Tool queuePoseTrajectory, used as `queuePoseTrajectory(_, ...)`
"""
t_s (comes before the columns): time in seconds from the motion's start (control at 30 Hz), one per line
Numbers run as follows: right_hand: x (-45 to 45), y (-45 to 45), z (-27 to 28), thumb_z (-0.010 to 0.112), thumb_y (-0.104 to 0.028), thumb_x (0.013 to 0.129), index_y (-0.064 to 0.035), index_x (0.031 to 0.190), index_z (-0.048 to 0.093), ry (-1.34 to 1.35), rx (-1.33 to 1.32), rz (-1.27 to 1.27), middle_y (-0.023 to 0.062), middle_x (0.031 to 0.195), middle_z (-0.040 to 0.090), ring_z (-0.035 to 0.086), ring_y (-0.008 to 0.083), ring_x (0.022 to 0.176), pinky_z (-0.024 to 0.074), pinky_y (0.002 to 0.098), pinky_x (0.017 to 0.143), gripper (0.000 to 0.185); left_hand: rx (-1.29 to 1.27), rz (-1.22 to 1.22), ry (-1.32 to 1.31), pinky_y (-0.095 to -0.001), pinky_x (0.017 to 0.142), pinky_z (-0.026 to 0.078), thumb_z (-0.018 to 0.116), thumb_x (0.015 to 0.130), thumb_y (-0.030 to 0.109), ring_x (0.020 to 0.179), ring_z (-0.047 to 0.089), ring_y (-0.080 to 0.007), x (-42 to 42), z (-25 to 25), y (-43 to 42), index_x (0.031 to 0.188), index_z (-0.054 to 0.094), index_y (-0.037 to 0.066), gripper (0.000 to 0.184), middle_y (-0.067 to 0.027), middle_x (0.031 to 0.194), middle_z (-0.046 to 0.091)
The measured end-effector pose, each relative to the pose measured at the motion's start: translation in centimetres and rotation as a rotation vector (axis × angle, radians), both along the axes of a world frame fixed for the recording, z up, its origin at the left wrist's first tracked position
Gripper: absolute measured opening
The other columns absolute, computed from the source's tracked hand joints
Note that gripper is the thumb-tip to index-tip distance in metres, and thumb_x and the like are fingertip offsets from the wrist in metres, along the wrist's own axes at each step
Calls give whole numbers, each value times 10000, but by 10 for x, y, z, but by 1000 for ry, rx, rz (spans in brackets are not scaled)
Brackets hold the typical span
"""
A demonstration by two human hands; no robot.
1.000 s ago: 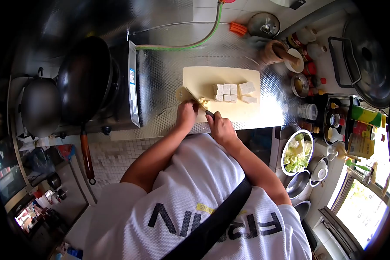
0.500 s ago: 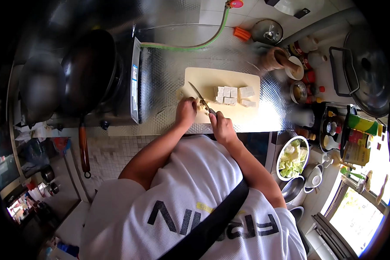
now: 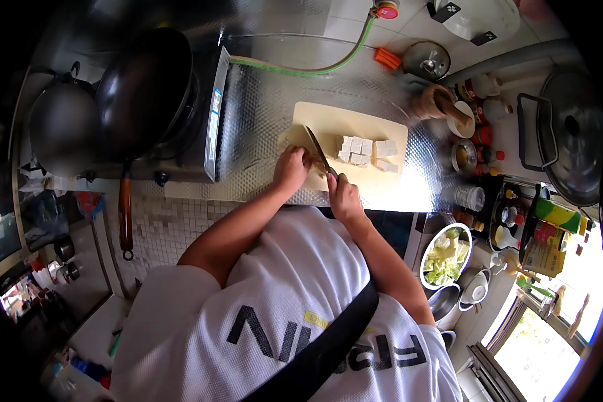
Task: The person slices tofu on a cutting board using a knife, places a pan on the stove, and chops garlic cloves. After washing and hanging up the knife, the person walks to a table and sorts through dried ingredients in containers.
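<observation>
My right hand (image 3: 346, 197) grips the handle of a kitchen knife (image 3: 319, 151), its blade pointing away from me over the cutting board (image 3: 315, 114). My left hand (image 3: 292, 169) rests at the board's left side, just left of the blade, with fingers curled down. Small pale chopped pieces (image 3: 321, 173) lie between that hand and the knife; their kind is unclear, and the fingers hide whatever they pinch. To the right of the blade sits a block of white tofu cubes (image 3: 354, 149), with a few more tofu pieces (image 3: 385, 149) beside it.
A wok (image 3: 144, 94) with a wooden handle stands on the stove to the left. A green hose (image 3: 315, 71) crosses the back of the counter (image 3: 254, 134). On the right are a bowl of chopped greens (image 3: 447, 254), a mortar (image 3: 430, 104), several bottles and a large lidded pot (image 3: 573, 127).
The view has shifted slightly. The knife's tip has swung a little right relative to the board, and my left fingers now cover more of the pale pieces. The tofu stays put.
</observation>
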State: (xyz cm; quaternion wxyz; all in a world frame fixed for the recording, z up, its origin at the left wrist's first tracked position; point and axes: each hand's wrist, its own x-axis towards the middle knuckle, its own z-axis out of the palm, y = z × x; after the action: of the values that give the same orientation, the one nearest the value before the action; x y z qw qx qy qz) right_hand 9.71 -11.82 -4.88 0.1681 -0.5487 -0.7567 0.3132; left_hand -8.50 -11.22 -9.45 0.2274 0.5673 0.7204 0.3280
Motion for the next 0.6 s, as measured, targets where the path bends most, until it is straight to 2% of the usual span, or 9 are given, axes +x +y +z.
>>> queuePoseTrajectory(0.1, 0, 1, -3, 553, -305, 1018, 12, 862, 509, -17, 117, 69, 312, 624, 584, 586, 534, 617, 467, 588, 528, 355, 16, 9, 35, -454, 736, 538, 729, 819, 125, 809, 661, -359, 1, -6, 3, 880, 672, 32, 125, -163, 868, 660)
queuePoseTrajectory(0.2, -1, 3, 14, 550, -295, 1020, 16, 863, 507, 35, -70, -39, 308, 620, 582, 583, 534, 612, 455, 586, 521, 351, 52, 17, 56, -458, 744, 538, 720, 803, 94, 820, 661, -371, -1, -5, 5, 880, 682, 34, 104, -178, 865, 664)
queuePoseTrajectory(0.4, -10, 4, 43, 538, -251, 1032, 14, 850, 503, 85, -120, 7, 304, 630, 566, 575, 529, 642, 431, 556, 533, 324, 81, 48, -24, -454, 735, 548, 691, 786, 29, 796, 668, -377, -5, -7, 3, 862, 711, 27, 79, -185, 858, 679)
queuePoseTrajectory(0.6, -10, 7, 29, 536, -266, 1033, 11, 856, 515, 44, -120, 29, 310, 642, 572, 576, 536, 658, 438, 562, 546, 329, 114, 32, -55, -452, 739, 550, 691, 791, 29, 798, 667, -383, -5, -8, 2, 864, 711, 19, 76, -184, 864, 679)
